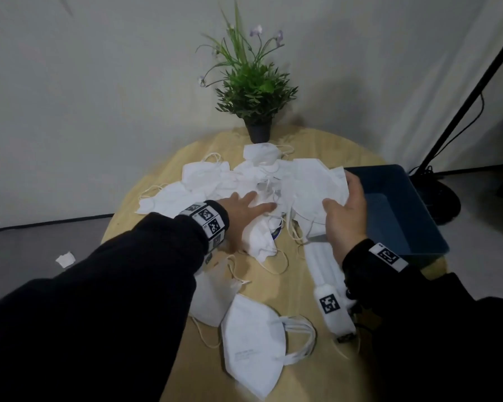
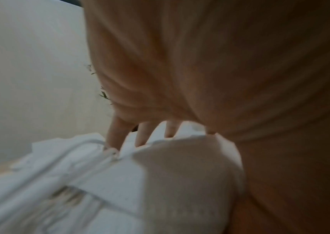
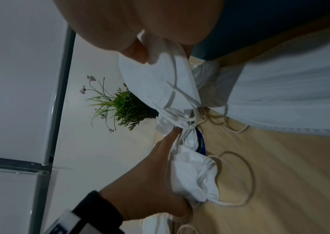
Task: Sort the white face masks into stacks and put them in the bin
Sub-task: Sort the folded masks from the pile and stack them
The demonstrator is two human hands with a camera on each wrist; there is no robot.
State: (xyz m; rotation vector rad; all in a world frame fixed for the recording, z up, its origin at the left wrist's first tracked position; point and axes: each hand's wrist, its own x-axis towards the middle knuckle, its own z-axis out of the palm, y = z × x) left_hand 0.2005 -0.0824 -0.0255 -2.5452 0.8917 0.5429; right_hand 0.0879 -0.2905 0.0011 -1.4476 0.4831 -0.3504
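Right hand (image 1: 344, 211) curled round a stack of folded white masks (image 1: 317, 187), thumb on the near face, fingers wrapped over the far edge; stack held up just off the table (image 1: 157, 181), beside the bin's left wall. In the right wrist view, same stack (image 3: 160, 79) pinched between thumb and fingers, ear loops dangling.

Left hand (image 1: 243, 210) spread flat, fingers straight and apart, pressing down on the loose heap of masks (image 1: 227, 181) at the table's middle. In the left wrist view, four fingers (image 2: 115, 136) splayed with tips on white fabric; image blurred.

Heap too tangled for an exact count of masks. Nearer the body, two separate folded masks: one large mask (image 1: 253, 343) at the front edge, one second mask (image 1: 212, 297) partly under the left sleeve. One pleated flat mask (image 1: 323, 259) under the right wrist.

One blue bin (image 1: 418, 204) at the table's right edge, nothing visible inside. One potted plant (image 1: 253, 88) at the far edge, just behind the heap. One white scrap (image 1: 65, 259) on the floor, left of the table.
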